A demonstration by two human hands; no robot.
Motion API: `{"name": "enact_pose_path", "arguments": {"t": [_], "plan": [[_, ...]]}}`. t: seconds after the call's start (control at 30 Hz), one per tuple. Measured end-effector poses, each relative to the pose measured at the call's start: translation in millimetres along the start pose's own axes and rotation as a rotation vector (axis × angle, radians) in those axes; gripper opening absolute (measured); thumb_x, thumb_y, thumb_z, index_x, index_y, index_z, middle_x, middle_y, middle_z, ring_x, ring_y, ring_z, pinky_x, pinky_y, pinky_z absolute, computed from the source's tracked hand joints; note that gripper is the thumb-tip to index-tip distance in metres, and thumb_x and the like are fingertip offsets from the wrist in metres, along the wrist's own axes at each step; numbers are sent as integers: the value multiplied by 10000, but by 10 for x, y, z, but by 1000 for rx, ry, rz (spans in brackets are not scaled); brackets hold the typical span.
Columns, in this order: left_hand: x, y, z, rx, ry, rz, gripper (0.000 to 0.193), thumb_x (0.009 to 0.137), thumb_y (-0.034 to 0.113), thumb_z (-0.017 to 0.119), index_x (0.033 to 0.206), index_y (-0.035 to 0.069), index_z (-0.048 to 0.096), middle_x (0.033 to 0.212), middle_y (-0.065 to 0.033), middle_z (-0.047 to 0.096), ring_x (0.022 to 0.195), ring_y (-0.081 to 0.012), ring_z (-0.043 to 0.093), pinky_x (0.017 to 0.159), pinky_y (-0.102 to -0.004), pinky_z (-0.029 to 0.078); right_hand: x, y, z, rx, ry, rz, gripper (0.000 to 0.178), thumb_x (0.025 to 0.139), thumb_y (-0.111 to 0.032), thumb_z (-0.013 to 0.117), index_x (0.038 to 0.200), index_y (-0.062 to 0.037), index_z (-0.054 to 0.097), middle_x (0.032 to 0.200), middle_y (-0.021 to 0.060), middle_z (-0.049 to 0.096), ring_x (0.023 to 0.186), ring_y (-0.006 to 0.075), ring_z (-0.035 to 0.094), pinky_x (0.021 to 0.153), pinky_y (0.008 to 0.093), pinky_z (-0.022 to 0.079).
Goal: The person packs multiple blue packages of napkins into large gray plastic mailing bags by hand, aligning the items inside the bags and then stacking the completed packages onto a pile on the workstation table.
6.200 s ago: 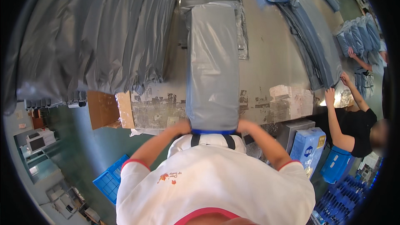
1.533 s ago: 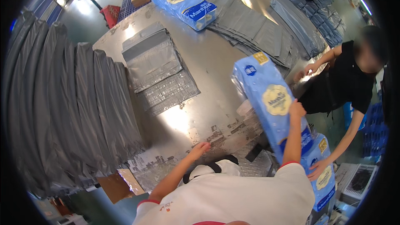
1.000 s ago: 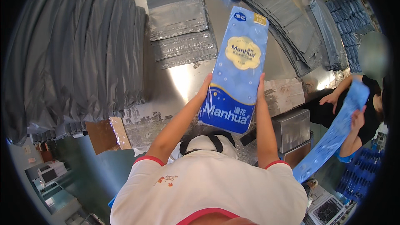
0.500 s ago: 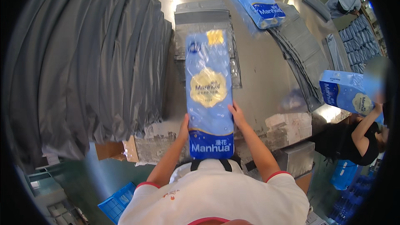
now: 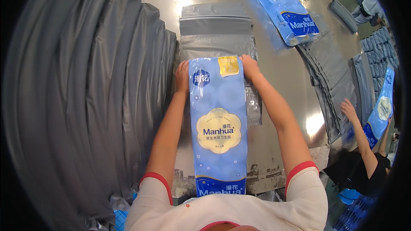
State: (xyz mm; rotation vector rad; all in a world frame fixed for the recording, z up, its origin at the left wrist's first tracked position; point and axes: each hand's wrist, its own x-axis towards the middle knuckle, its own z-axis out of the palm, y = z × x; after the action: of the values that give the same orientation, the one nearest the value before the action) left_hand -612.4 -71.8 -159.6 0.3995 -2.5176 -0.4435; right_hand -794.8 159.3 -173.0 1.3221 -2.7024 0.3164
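Observation:
A long blue plastic-wrapped pack of toilet paper (image 5: 218,98) lies lengthwise in front of me, its near end against my shirt. My left hand (image 5: 183,77) is closed on the left side of its far end, and my right hand (image 5: 249,66) on the right side at the same end. Beneath and beyond that far end is a stack of grey plastic bags (image 5: 216,30) with flaps at the top. The pack hides the lower part of this stack.
Large folds of grey plastic bags (image 5: 94,102) rise along the left. At the far right of the metal table (image 5: 287,98) lies a second blue pack (image 5: 280,10), beside fanned grey bags (image 5: 329,55). A co-worker's hand (image 5: 349,110) reaches in near another pack (image 5: 381,111).
My hands have moved from the pack's near half to its far end. The pack has come nearer my body. On the right, the co-worker's pack has turned upright, and one hand reaches toward the bags.

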Motion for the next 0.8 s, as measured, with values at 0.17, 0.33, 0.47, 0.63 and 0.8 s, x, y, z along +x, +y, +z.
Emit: {"name": "enact_pose_path", "arguments": {"t": [0.17, 0.33, 0.47, 0.63, 0.8], "plan": [[458, -232, 340, 183, -83, 86, 173, 670, 60, 519, 837, 106, 514, 860, -99, 532, 810, -246, 511, 800, -351, 339, 173, 145, -36, 570, 157, 338, 98, 742, -108, 501, 765, -16, 528, 665, 110, 563, 651, 267, 567, 592, 318, 454], [269, -64, 146, -285, 177, -306, 203, 632, 31, 508, 831, 59, 480, 740, -133, 518, 714, -291, 499, 701, -358, 376, -330, -202, -452, 770, 414, 192, 125, 707, -39, 542, 830, -17, 528, 771, 123, 553, 716, 249, 560, 637, 275, 446], [-249, 40, 319, -385, 156, -354, 156, 706, 50, 493, 860, 33, 479, 721, -148, 492, 703, -255, 484, 689, -322, 401, -661, -212, -324, 622, 363, 203, 155, 719, -47, 506, 874, -54, 504, 867, 150, 533, 792, 313, 525, 665, 359, 432], [-28, -239, 422, 245, -368, -387, 218, 821, 232, 418, 886, 88, 568, 753, -141, 593, 774, -252, 575, 704, -363, 416, -321, -36, -48, -90, -18, 209, 175, 738, -125, 451, 773, -43, 601, 857, 118, 574, 829, 261, 514, 733, 352, 375], [-373, -138, 158, 304, -298, -115, 204, 781, 257, 444, 857, 133, 588, 723, -95, 610, 703, -301, 580, 633, -402, 407, -663, -282, -96, -205, -234, 160, 172, 712, -166, 478, 696, -96, 634, 738, 82, 598, 756, 216, 554, 684, 351, 380]]}}
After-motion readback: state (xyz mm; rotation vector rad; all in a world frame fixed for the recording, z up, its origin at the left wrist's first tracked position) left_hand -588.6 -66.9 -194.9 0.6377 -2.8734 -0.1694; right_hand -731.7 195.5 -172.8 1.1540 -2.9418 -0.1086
